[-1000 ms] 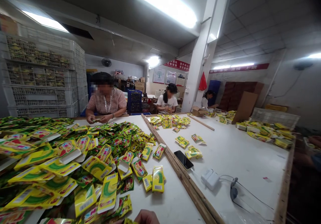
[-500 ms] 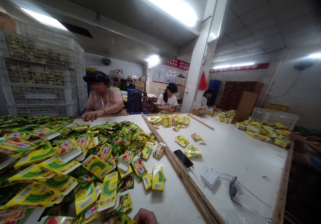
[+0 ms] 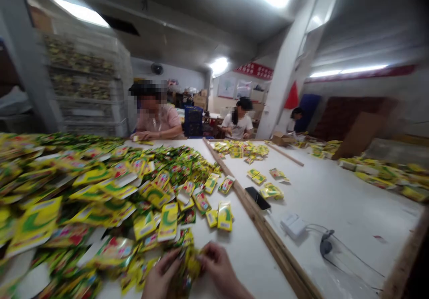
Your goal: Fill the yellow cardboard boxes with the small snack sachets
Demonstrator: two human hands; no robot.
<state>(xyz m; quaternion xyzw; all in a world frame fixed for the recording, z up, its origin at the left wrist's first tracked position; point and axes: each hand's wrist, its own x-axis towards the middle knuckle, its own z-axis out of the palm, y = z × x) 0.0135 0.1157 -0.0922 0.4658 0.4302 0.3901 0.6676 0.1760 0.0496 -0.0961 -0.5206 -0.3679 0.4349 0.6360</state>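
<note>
Packets (image 3: 192, 264) now show between left hand (image 3: 161, 273) and right hand (image 3: 220, 267).

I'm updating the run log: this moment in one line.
Left hand: gripping blurred, shiny yellow-green packaging | right hand: gripping same packaging | farther right: brown wooden strip, black rectangular phone

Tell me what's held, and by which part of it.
Left hand and right hand hold glossy yellow-and-green packaging by its left and right sides; blur hides its exact shape.
</note>
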